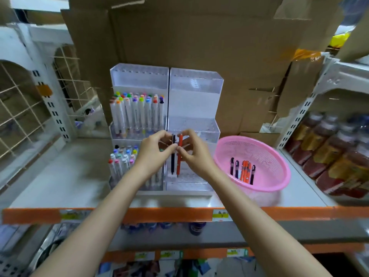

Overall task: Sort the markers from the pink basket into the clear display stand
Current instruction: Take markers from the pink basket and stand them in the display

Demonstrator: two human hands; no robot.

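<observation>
The step in hand looks like placing two markers into the clear display stand (pixel 196 90), on the lowest tier of its right-hand unit. The left grip (pixel 157 151) pinches the black marker (pixel 173 158) between thumb and fingertips near its upper end. The right grip (pixel 192 154) pinches the orange marker (pixel 179 158) in the same way. Both markers stand upright, side by side and just apart, with their lower tips down at the perforated front tier. Whether they are seated in holes I cannot tell. The neighbouring stand (pixel 137 116) to the left holds many white-barrelled markers with coloured caps. The pink basket (pixel 265 154) sits on the shelf (pixel 60 176) just right of the stand. Several more orange and dark markers (pixel 242 170) lie in a row in its bottom, so the task seems far from finished. The next move, as I judge it, is to press each marker straight down until it holds, loosen each pinch without tipping them, then reach right into the basket for the next ones
</observation>
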